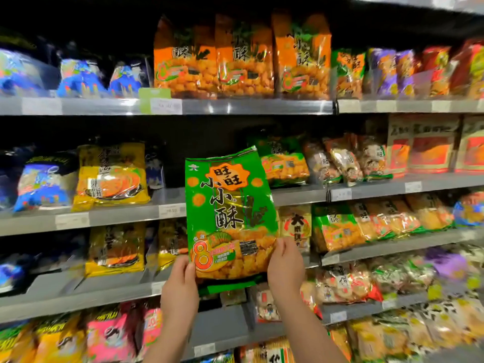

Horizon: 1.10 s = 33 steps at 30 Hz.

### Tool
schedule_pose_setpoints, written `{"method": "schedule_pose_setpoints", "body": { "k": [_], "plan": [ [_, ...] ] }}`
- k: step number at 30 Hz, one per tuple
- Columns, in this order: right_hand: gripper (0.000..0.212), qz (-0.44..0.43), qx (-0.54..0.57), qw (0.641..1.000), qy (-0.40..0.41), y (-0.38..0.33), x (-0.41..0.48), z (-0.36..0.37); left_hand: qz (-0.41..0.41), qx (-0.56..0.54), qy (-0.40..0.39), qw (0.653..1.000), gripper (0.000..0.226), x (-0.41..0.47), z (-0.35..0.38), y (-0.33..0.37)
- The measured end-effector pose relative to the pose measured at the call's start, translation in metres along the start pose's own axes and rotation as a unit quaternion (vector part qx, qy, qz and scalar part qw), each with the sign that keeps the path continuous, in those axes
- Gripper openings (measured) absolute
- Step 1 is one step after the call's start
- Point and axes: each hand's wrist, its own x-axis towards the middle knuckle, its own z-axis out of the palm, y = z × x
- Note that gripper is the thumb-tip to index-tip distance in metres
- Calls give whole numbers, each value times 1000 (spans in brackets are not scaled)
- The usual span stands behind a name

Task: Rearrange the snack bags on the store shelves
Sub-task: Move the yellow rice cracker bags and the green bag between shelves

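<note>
I hold a large green snack bag (230, 210) upright in front of the shelves, its printed face toward me. My left hand (180, 289) grips its lower left corner, thumb on the front. My right hand (285, 268) grips the lower right edge, fingers curled round it. Behind the bag, the middle shelf (172, 197) has a gap between a yellow bag (110, 176) and another green bag (282, 161) of the same kind.
Three orange bags (243, 58) stand on the top shelf. Blue bags (81, 77) fill the left side. Mixed cracker packs (345, 158) and red boxes (429, 145) sit at the right. Lower shelves carry yellow, pink and clear packs.
</note>
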Motion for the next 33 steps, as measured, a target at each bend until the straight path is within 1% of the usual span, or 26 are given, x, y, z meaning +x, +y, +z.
{"method": "schedule_pose_setpoints", "body": {
  "k": [4, 7, 9, 11, 12, 15, 17, 20, 22, 24, 25, 27, 29, 30, 32, 33],
  "plan": [
    [28, 1, -23, 999, -25, -18, 41, 5, -57, -120, -46, 990, 23, 45, 11, 24],
    [29, -5, -53, 997, -54, -35, 82, 20, -113, -179, -73, 975, 17, 87, 18, 36],
    [30, -4, -64, 994, -90, -45, 111, 33, -127, -205, -73, 968, 16, 115, 23, 40],
    [30, -2, -92, 989, -119, -53, 135, 46, -122, -207, -70, 968, 18, 141, 30, 43],
    [29, -4, -96, 989, -113, -56, 145, 54, -113, -206, -66, 970, 17, 154, 35, 42],
    [26, 7, -39, 997, -66, -60, 168, 76, -60, -186, -48, 980, 17, 183, 50, 41],
    [27, 5, -22, 999, -42, -59, 181, 88, -27, -168, -42, 984, 16, 201, 61, 41],
    [28, -12, -4, 1000, -26, -59, 204, 103, -12, -185, -32, 982, 13, 232, 75, 43],
    [27, -25, 6, 999, -25, -60, 221, 113, -3, -167, -38, 985, 10, 253, 84, 40],
    [24, -41, 16, 998, -36, -59, 236, 122, 4, -130, -50, 990, 7, 268, 92, 36],
    [22, -40, 19, 998, -47, -56, 242, 127, 15, -79, -46, 996, 4, 272, 97, 33],
    [19, -28, 7, 996, -84, -47, 250, 132, 49, 44, -39, 997, 6, 276, 105, 27],
    [16, -9, -34, 993, -112, -31, 255, 135, 71, 151, -8, 986, 14, 278, 109, 24],
    [17, -3, -48, 992, -117, -23, 257, 135, 74, 211, 15, 975, 17, 280, 110, 23],
    [20, 1, -54, 992, -118, -13, 260, 134, 54, 307, 37, 950, 28, 286, 109, 23],
    [21, -5, -67, 991, -116, -11, 260, 133, 32, 318, 28, 947, 33, 287, 107, 23]
  ]
}}
